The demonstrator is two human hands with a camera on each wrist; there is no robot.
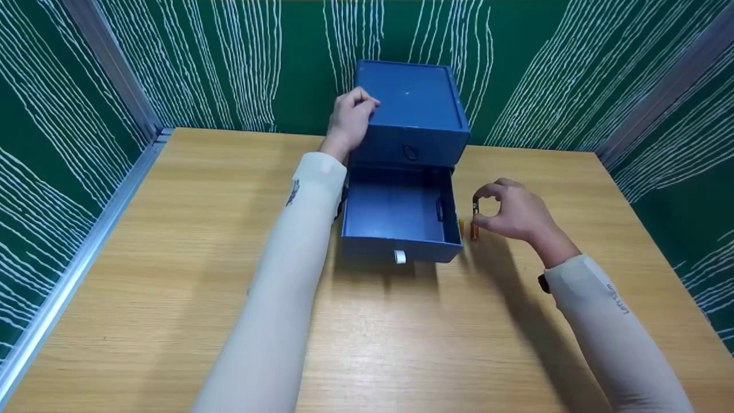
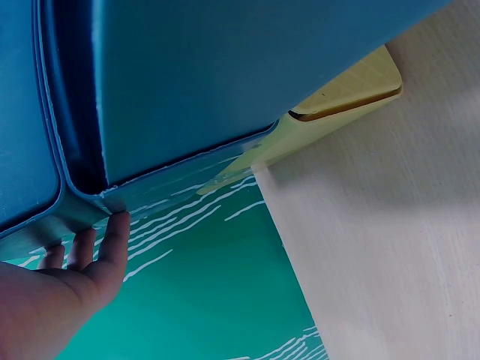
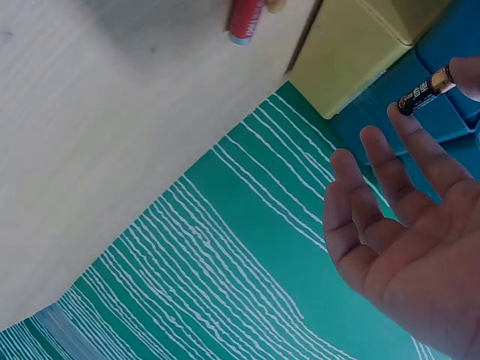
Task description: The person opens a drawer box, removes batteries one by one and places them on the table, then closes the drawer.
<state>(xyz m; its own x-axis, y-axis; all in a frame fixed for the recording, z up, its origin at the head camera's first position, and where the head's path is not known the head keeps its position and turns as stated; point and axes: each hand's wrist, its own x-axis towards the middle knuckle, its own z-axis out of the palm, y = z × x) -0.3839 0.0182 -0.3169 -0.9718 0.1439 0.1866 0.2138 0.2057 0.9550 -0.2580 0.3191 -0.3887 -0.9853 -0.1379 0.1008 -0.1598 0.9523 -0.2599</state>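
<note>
A blue drawer unit (image 1: 410, 94) stands at the back of the table, its middle drawer (image 1: 401, 251) pulled out. The left hand (image 1: 351, 117) rests at the unit's upper left edge; the left wrist view shows its fingers (image 2: 112, 247) nearly straight against the side. To the right of the pulled-out drawer, the right hand (image 1: 516, 209) pinches a small black and copper battery (image 3: 427, 91) between thumb and index finger, the other fingers loose. Below it a red cylinder (image 3: 245, 19) is on the table, beside a small yellowish thing (image 1: 461, 226) that is mostly hidden.
A yellow lower section (image 2: 349, 90) sits under the blue ones. A white tab (image 1: 399, 256) sticks out of the pulled-out drawer's front. The wooden table (image 1: 172, 275) is bordered by green panels (image 1: 304, 63) with white lines and metal posts.
</note>
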